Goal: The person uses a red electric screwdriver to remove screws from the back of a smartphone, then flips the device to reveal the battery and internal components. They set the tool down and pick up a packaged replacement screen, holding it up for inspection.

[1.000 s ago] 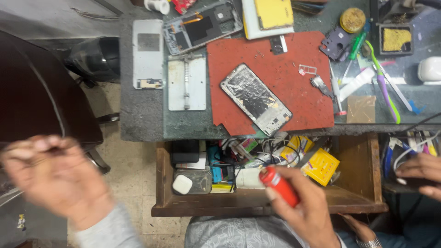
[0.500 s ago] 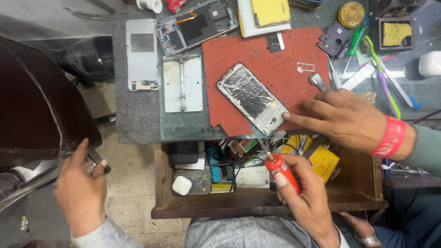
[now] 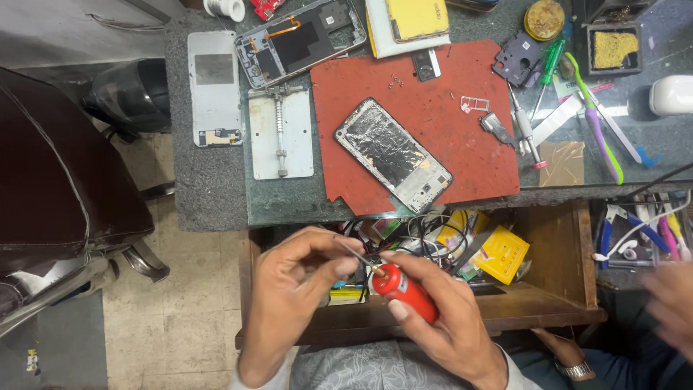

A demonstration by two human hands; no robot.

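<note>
While our right hand grips the red screwdriver above the open drawer, our left hand pinches its thin bit. We judge it best to keep the handle steady and seat the bit straight.

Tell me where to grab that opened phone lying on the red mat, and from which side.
Take the phone by its two long edges, coming down from above. It lies flat and diagonal on the red mat, inner side up, so pinching the thin frame avoids the exposed foil-covered middle. The long edges look clear of other parts. Both hands are busy: the right hand holds a red screwdriver, the left hand pinches its tip.
</note>
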